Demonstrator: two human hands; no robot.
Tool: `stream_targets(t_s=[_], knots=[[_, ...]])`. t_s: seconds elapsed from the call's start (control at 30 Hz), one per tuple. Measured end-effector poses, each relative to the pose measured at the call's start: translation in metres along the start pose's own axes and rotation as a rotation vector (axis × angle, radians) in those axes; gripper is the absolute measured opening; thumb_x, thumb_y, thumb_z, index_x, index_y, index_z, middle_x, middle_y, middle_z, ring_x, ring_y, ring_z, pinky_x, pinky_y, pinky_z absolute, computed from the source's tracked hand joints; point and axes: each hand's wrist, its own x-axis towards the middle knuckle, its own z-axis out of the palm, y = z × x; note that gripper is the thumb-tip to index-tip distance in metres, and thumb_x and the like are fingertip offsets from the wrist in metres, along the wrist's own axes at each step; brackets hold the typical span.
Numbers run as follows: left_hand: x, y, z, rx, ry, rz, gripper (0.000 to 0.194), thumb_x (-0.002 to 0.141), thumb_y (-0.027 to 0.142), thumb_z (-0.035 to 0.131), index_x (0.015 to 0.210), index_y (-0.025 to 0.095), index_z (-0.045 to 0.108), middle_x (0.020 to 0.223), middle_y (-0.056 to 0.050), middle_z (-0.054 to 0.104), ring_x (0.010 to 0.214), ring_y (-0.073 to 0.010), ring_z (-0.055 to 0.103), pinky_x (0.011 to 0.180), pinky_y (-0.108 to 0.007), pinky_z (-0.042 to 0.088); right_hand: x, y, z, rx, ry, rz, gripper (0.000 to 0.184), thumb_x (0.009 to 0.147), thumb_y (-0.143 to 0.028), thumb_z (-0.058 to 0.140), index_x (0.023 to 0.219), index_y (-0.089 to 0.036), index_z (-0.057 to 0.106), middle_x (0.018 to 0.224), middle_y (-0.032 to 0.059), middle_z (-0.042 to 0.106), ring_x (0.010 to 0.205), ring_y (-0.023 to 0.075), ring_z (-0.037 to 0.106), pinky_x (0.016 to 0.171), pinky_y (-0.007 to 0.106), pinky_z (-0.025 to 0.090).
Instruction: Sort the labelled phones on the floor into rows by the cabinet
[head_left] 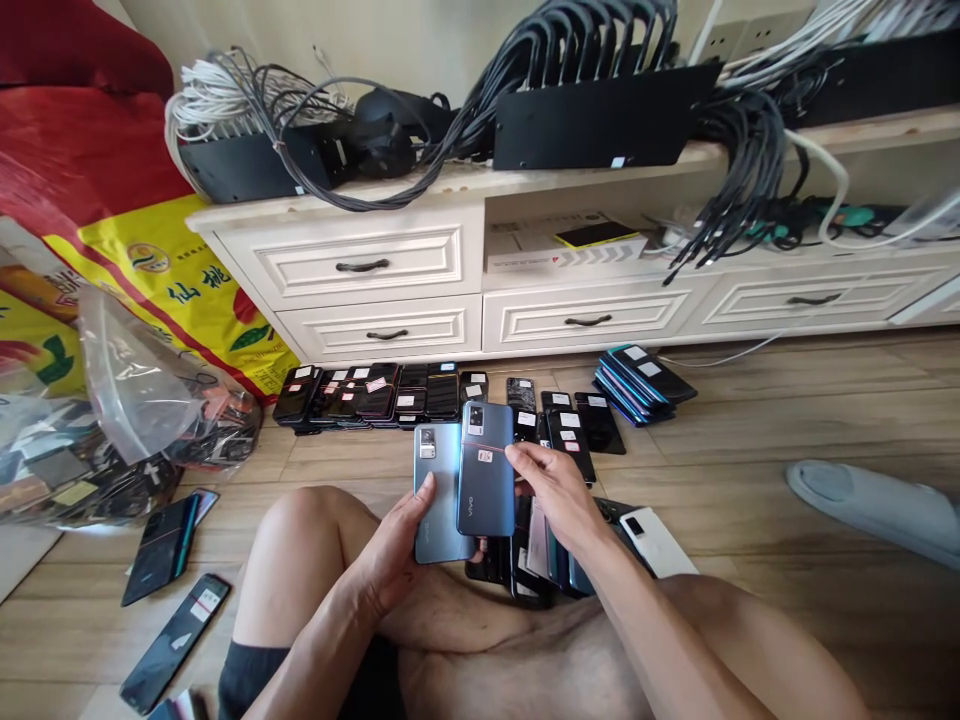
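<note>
Bare legs [510, 650] lie folded in the very near foreground. Above them, the left hand [409, 530] grips a light blue phone [441, 495], with the thumb upon its back. The right hand [559, 495] is closed on the edge of a darker blue phone [486, 495], which carries a small label [485, 456] and overlaps the first one. Behind, stacked phones [376, 392] lie on the wooden floor [720, 430], before the white cabinet [420, 304].

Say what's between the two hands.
In the head view, a lighter phone in the left hand, partly overlapped by a darker phone in the right hand.
</note>
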Motion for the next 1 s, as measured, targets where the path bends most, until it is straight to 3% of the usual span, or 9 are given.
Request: stream_targets(t_s=[0.23, 0.33, 0.47, 0.67, 0.77, 0.87, 1.0], knots=[[0.005, -0.001, 0.005, 0.007, -0.011, 0.013, 0.053, 0.092, 0.056, 0.07, 0.121, 0.012, 0.071, 0.104, -0.014, 0.077, 0.079, -0.025, 0.074, 0.069, -0.036, 0.063, -0.005, -0.007, 0.007, -0.068, -0.052, -0.004, 0.045, 0.089, -0.066, 0.067, 0.083, -0.021, 0.074, 0.08, 0.0017, 0.068, 0.075, 0.0195, 0.061, 0.067, 0.03, 0.051], [0.007, -0.004, 0.011, 0.03, -0.028, 0.024, 0.053, 0.085, 0.046, 0.08, 0.123, 0.011, 0.07, 0.108, -0.016, 0.077, 0.088, -0.027, 0.075, 0.078, -0.036, 0.061, -0.01, -0.01, 0.017, -0.19, -0.097, -0.03, 0.051, 0.091, -0.068, 0.06, 0.073, -0.021, 0.07, 0.067, 0.0009, 0.062, 0.065, 0.0186, 0.057, 0.06, 0.03, 0.047], [0.005, -0.005, 0.016, 0.068, -0.068, 0.017, 0.051, 0.069, 0.024, 0.086, 0.116, 0.01, 0.071, 0.107, -0.017, 0.077, 0.086, -0.0304, 0.076, 0.082, -0.042, 0.061, -0.014, -0.008, 0.027, -0.308, -0.02, -0.002, 0.048, 0.087, -0.068, 0.062, 0.077, -0.022, 0.074, 0.061, 0.0004, 0.06, 0.058, 0.0188, 0.055, 0.052, 0.03, 0.042], [0.002, 0.001, 0.017, 0.121, 0.024, 0.002, 0.046, 0.068, 0.026, 0.08, 0.111, 0.012, 0.07, 0.103, -0.014, 0.077, 0.079, -0.0288, 0.075, 0.073, -0.04, 0.061, -0.012, 0.001, 0.03, -0.231, 0.082, 0.036, 0.026, 0.083, -0.051, 0.071, 0.091, -0.026, 0.073, 0.076, 0.001, 0.072, 0.068, 0.0225, 0.068, 0.063, 0.034, 0.055], [0.004, 0.002, 0.018, 0.175, 0.045, -0.002, 0.047, 0.062, 0.022, 0.078, 0.107, 0.011, 0.071, 0.093, -0.012, 0.076, 0.075, -0.0251, 0.072, 0.069, -0.034, 0.058, -0.013, 0.004, 0.03, -0.346, 0.035, -0.063, 0.016, 0.089, -0.04, 0.066, 0.097, -0.027, 0.07, 0.087, 0.0016, 0.076, 0.075, 0.0233, 0.072, 0.071, 0.035, 0.056], [0.007, 0.001, 0.018, 0.235, 0.068, 0.004, 0.042, 0.057, 0.018, 0.074, 0.098, 0.012, 0.071, 0.085, -0.008, 0.074, 0.066, -0.0192, 0.066, 0.062, -0.028, 0.053, -0.013, 0.009, 0.029, -0.705, -0.024, -0.292, 0.014, 0.098, -0.031, 0.056, 0.094, -0.027, 0.07, 0.095, 0.0031, 0.075, 0.087, 0.024, 0.071, 0.078, 0.036, 0.05], [0.007, -0.001, 0.014, 0.302, 0.077, -0.011, 0.037, 0.057, 0.015, 0.072, 0.095, 0.017, 0.068, 0.076, -0.003, 0.07, 0.064, -0.0173, 0.063, 0.06, -0.027, 0.051, -0.012, 0.015, 0.031, -1.006, -0.042, -0.44, 0.011, 0.094, -0.017, 0.054, 0.09, -0.023, 0.062, 0.088, 0.0044, 0.069, 0.081, 0.0219, 0.065, 0.071, 0.034, 0.043]])
